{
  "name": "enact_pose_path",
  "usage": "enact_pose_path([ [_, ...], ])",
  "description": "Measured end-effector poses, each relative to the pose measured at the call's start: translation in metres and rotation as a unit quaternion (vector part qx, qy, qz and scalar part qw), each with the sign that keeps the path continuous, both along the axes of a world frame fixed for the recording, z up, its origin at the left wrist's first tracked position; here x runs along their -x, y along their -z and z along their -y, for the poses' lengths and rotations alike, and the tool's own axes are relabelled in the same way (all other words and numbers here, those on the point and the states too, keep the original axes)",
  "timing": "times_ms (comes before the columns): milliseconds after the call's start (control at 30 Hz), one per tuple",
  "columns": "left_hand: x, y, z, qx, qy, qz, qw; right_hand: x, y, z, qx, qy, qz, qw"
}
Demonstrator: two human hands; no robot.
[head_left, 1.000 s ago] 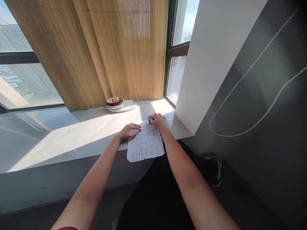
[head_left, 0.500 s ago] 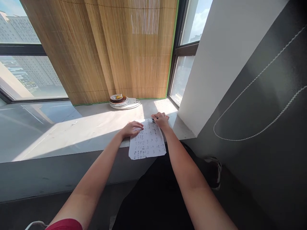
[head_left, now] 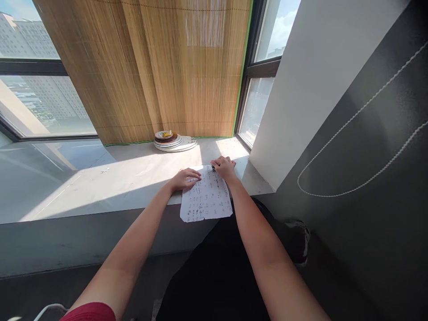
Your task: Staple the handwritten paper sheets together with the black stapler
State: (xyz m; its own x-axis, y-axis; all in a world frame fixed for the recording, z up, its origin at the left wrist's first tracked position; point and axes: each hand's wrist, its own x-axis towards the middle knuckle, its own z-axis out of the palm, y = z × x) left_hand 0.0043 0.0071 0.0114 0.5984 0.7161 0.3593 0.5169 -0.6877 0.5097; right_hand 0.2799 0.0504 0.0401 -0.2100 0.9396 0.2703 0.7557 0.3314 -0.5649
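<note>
A white sheet of paper covered in small dark marks lies on the grey window ledge, its near end hanging over the ledge's front edge. My left hand rests flat on the sheet's upper left part, fingers spread. My right hand is closed around a small dark object, probably a stamp or pen, pressed at the sheet's top edge.
A stack of plates with something yellow on top stands at the back of the ledge under a bamboo blind. A white pillar and dark wall with a bead chain close the right side. My shoe is below.
Both hands stay where they were on the sheet. Only the view has shifted slightly, so everything sits a little further right and higher.
</note>
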Motion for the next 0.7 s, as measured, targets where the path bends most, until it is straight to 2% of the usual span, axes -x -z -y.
enact_pose_path([
  [700, -0.0014, -0.0022, 0.0016, -0.010, 0.005, 0.009, 1.000, 0.0038, 0.0012, 0.0016, 0.001, -0.001, 0.044, 0.999],
])
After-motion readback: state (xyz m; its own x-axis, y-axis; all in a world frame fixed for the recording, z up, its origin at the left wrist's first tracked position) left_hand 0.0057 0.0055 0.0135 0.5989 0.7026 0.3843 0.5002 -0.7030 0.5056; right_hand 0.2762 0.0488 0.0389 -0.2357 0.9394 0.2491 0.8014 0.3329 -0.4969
